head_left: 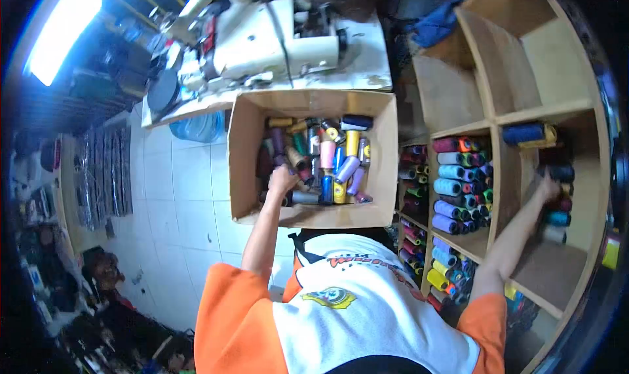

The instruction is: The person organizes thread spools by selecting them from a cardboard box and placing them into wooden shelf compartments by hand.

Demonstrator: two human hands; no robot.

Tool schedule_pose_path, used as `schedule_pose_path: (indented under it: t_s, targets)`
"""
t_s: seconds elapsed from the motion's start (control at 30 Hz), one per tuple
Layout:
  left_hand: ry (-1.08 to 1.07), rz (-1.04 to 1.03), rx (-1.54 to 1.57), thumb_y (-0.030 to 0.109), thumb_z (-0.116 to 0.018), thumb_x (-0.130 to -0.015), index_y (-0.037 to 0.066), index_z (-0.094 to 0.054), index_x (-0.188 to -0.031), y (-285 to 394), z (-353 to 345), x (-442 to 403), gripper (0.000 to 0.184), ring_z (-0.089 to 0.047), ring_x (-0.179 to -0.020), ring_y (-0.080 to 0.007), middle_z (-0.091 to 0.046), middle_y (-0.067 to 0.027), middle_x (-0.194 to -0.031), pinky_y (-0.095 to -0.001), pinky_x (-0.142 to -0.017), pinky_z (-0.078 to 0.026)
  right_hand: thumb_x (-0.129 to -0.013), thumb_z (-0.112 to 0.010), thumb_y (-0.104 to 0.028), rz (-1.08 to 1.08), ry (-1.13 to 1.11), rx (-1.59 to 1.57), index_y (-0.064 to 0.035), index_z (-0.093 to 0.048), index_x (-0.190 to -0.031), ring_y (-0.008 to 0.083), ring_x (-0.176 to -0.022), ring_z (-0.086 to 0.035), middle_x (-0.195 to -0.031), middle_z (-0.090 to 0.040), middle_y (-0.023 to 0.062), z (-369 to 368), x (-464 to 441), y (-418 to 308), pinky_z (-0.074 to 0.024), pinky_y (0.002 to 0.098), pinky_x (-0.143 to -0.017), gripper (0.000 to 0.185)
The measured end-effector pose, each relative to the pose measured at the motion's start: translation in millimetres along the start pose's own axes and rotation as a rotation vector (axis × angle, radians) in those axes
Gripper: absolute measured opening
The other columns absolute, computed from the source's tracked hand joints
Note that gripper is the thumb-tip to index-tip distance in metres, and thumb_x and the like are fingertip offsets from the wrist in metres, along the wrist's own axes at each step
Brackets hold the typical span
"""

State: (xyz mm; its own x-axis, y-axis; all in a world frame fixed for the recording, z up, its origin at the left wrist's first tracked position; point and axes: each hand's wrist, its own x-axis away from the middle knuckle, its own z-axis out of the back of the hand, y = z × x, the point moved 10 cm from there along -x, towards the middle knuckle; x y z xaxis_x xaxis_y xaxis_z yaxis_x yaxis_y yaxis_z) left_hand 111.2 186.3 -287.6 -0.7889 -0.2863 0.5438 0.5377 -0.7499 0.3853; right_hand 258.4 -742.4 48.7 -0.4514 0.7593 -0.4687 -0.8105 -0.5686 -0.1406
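An open cardboard box (314,215) holds many thread spools in several colours, among them a pink spool (327,155) and a lilac one (347,169). My left hand (283,179) reaches into the box's left part, beside dark spools; its fingertips are too unclear to show a grip. Over at the right, my right hand (547,187) is inside a compartment of the wooden shelf (495,177), at a stack of spools. A dark spool (561,173) and a teal spool (559,218) lie near it. Its fingers are blurred and partly hidden.
A white sewing machine (282,39) stands on a table (367,66) behind the box. More spools (447,187) fill neighbouring shelf compartments. A blue plastic container (198,128) is under the table's left side, above the tiled floor (190,203).
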Motion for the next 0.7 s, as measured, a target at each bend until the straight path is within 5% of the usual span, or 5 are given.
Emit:
schedule_pose_path:
  t_s: [0.23,0.53,0.57,0.67,0.7]
  targets:
    - [-0.118,0.305,0.319,0.016,-0.060,-0.066,0.002,-0.070,-0.072,-93.0,-40.6,-32.6,0.018,-0.068,-0.073,-0.0277,-0.067,-0.0190,-0.074,-0.0366,-0.067,-0.052,-0.073,-0.066,-0.050,0.083,-0.088,-0.068,-0.0012,-0.065,-0.104,0.0302,-0.105,-0.058,-0.109,-0.064,0.0133,53.7,49.6,-14.1,-0.0423,0.0360,-0.091,0.058]
    - [-0.614,0.278,-0.358,0.031,-0.061,-0.081,0.005,-0.055,-0.120,-119.9,-134.4,-34.4,0.047,-0.055,-0.112,-0.0243,-0.055,-0.0181,-0.122,-0.0357,-0.091,-0.046,-0.081,-0.066,-0.017,0.152,-0.093,-0.670,0.0085,-0.047,-0.121,0.0206,-0.104,-0.058,-0.116,-0.059,0.0173,150.5,164.8,-44.7,-0.0432,0.0281,-0.092,0.051]
    - [-0.310,0.416,-0.116,0.032,-0.055,-0.086,0.004,-0.055,-0.120,-156.0,-160.6,-50.6,0.044,-0.054,-0.114,-0.0256,-0.057,-0.0167,-0.120,-0.0355,-0.092,-0.045,-0.082,-0.066,-0.016,0.149,-0.102,-0.711,0.0086,-0.046,-0.122,0.0206,-0.104,-0.058,-0.116,-0.059,0.0177,153.3,169.2,-42.3,-0.0433,0.0280,-0.092,0.051]
    - [-0.745,0.026,-0.592,0.027,-0.075,-0.063,0.012,-0.067,-0.104,-158.9,-196.6,-65.0,0.044,-0.058,-0.107,-0.0284,-0.060,-0.0102,-0.116,-0.0346,-0.090,-0.047,-0.083,-0.061,-0.009,0.188,-0.048,-0.555,0.0048,-0.046,-0.124,0.0246,-0.101,-0.058,-0.114,-0.059,0.0175,214.1,233.7,-87.3,-0.0445,0.0337,-0.088,0.046]
    - [-0.468,0.300,-0.323,0.037,-0.058,-0.084,0.003,-0.060,-0.113,-115.5,-121.4,-32.2,0.045,-0.056,-0.111,-0.0289,-0.057,-0.0176,-0.119,-0.0376,-0.093,-0.045,-0.083,-0.061,-0.009,0.213,-0.041,-0.626,0.0044,-0.046,-0.123,0.0239,-0.101,-0.058,-0.114,-0.059,0.0171,219.3,248.9,-94.8,-0.0445,0.0331,-0.088,0.045]
